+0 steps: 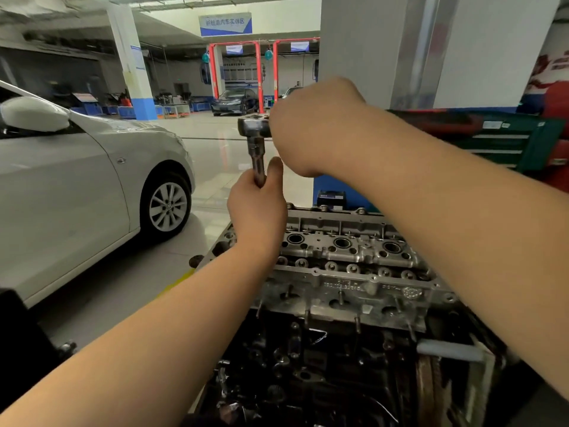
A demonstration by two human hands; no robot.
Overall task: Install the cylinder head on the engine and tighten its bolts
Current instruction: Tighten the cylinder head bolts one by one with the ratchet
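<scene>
While two hands grip one ratchet [255,131], one cylinder head [354,260] waits.

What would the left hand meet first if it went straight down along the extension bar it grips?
Probably the cylinder head: the left hand grips the extension bar just above its left end, though the hand hides the bar's lower tip and the bolt.
</scene>
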